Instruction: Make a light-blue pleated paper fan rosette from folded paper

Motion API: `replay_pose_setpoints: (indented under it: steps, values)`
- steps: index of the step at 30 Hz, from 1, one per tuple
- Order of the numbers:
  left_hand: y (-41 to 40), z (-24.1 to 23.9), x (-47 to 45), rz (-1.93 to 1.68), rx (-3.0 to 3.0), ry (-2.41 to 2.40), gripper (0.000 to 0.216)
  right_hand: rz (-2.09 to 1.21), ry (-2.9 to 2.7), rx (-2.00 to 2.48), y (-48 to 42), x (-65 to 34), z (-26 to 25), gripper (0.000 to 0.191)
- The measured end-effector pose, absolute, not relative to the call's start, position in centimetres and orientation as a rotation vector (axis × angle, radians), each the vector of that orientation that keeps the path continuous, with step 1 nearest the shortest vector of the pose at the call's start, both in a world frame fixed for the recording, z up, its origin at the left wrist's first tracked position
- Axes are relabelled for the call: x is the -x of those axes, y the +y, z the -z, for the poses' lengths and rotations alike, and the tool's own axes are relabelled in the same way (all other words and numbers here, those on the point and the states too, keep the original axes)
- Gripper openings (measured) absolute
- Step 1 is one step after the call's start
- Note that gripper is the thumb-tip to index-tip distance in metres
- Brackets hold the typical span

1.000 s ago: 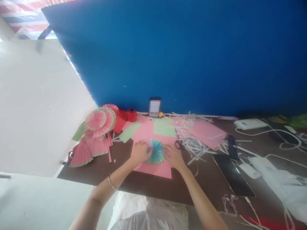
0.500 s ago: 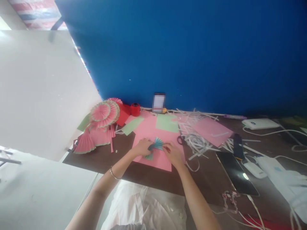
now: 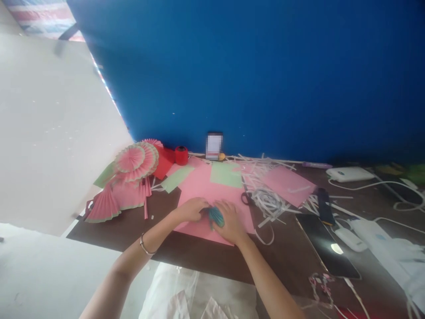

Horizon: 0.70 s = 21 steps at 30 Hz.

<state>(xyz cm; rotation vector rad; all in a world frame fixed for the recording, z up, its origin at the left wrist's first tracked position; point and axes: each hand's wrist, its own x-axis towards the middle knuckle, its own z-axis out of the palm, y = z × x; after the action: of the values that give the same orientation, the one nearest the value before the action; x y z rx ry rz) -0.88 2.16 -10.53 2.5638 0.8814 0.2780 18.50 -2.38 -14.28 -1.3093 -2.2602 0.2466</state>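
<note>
A small pleated blue-green paper fan (image 3: 216,216) is between my two hands, above a pink paper sheet (image 3: 192,190). My left hand (image 3: 192,210) is closed at the fan's left side, its fingertips pinching the gathered edge. My right hand (image 3: 230,221) curves around the fan's right side, thumb below and fingers above, gripping it. Part of the fan is hidden by the right fingers. Behind the hands lies a light green paper piece (image 3: 226,174) on the pink sheet.
Pink and green pleated rosettes (image 3: 133,161) and a pleated fan (image 3: 104,206) lie at left, near a red tape roll (image 3: 181,156). To the right are scissors (image 3: 245,198), white paper strips (image 3: 268,201), a pink sheet (image 3: 290,184), a phone (image 3: 327,243) and cables.
My right hand has moved from pinching the fan's right edge to wrapping around it. The spread pleats now look more bunched. The whole view has shifted slightly.
</note>
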Motion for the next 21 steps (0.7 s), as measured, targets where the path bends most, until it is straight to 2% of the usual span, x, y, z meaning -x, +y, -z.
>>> replay_pose_setpoints:
  steps: [3, 7, 11, 15, 21]
  values:
    - [1.5, 10.0, 0.6, -0.277, -2.596, 0.958, 0.025, -0.265, -2.26, 1.339, -2.5, -18.3, 14.0, 0.044]
    - [0.6, 9.8, 0.3, -0.291, -2.627, 1.054, 0.049, -0.255, -2.259, 1.353, -2.5, -18.3, 13.8, 0.039]
    - [0.6, 10.2, 0.8, -0.333, -2.61, 1.009, 0.054, -0.275, -2.229, 1.286, -2.1, -18.5, 14.1, 0.033]
    - [1.2, 10.5, 1.9, -0.41, -2.569, 0.81, 0.043, -0.281, -2.249, 1.216, -2.0, -18.5, 14.4, 0.03]
    - [1.5, 11.1, 2.5, -0.424, -2.604, 0.767, 0.03, -0.234, -2.256, 1.246, -2.3, -18.3, 13.8, 0.011]
